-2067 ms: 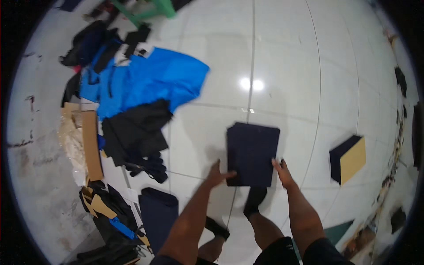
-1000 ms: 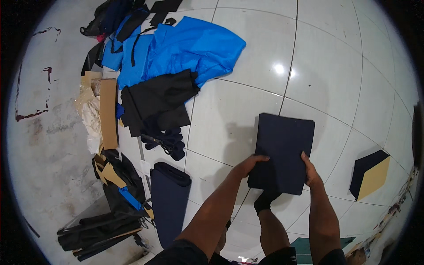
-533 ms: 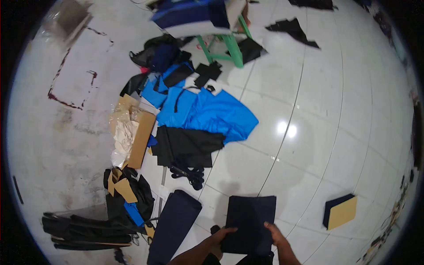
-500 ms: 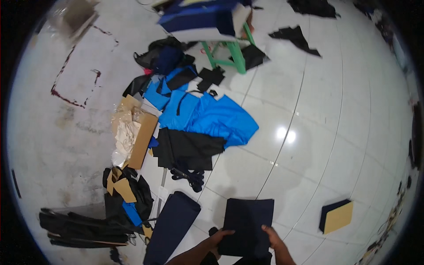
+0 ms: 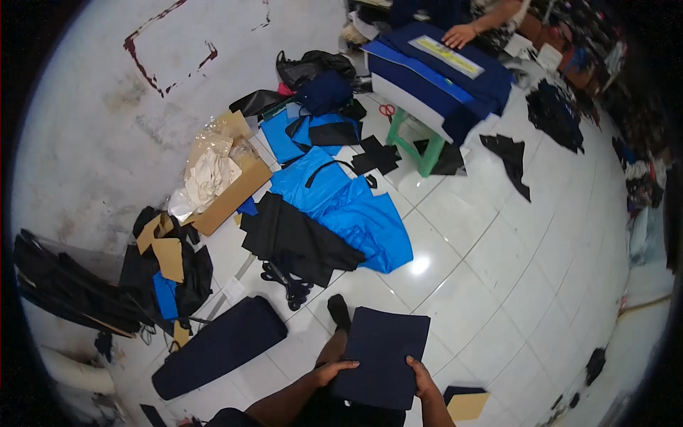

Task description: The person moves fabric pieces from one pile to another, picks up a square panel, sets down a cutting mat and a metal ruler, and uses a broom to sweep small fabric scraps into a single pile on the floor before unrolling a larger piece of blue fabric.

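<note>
A flat dark navy rectangular fabric panel [image 5: 380,352] is held at the bottom of the view. My left hand [image 5: 334,371] grips its lower left edge and my right hand [image 5: 423,381] grips its lower right edge. Under the panel my leg stretches forward, ending in a black-socked foot [image 5: 339,310]. A rolled dark navy fabric piece [image 5: 217,346] lies on the white tiles to the left of my left arm.
Blue cloth [image 5: 348,206] and black cloth [image 5: 299,238] are piled ahead. An open cardboard box [image 5: 228,188] stands left. A green stool [image 5: 420,146] carries stacked navy panels [image 5: 441,78]; another person's hand [image 5: 459,34] rests on them. A tan-faced block [image 5: 466,404] lies right.
The view has swung upward, showing more of the far floor and the stool. The navy panel stays in both hands, low in the picture.
</note>
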### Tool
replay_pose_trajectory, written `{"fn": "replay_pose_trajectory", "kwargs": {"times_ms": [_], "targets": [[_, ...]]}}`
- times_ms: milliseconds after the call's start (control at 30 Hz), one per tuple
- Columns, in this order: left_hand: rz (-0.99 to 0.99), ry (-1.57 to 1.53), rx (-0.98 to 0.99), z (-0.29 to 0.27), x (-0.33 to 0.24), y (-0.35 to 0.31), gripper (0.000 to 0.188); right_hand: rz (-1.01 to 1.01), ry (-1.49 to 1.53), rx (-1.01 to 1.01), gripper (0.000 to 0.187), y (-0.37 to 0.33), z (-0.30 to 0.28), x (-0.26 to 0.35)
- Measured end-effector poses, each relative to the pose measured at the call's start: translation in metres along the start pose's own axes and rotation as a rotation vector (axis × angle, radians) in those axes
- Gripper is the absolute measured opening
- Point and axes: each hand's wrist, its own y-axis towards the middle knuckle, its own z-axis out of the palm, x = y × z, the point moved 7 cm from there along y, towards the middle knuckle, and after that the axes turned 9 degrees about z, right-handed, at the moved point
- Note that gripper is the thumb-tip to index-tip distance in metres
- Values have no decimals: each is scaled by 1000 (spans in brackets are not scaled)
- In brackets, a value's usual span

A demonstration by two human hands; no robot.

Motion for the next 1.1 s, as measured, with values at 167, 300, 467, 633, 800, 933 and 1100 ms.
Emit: {"fn": "replay_pose_trajectory", "kwargs": {"times_ms": [167,300,467,633,800,933,1100], "targets": [[208,7,-6,-10,-94,-1,67,17,-97,36,75,10,71,89],[389,20,-74,-13,-190,-35,82,32,-210,51,82,29,141,162],[546,30,-245,-51,-268,-47,89,137,-353,192,89,76,190,225],[529,-55,-316,-52,-327,-46,94,231,-551,214,91,117,239,293],[832,-265,-406,-73,-377,-12,81,202,-721,185,93,212,253,360],[879,-518,-1258,-116,-264,33,66,230,-707,433,78,270,325,406],[380,-716,-1117,71,-117,108,53,68,-773,290,79,373,364,487]]}}
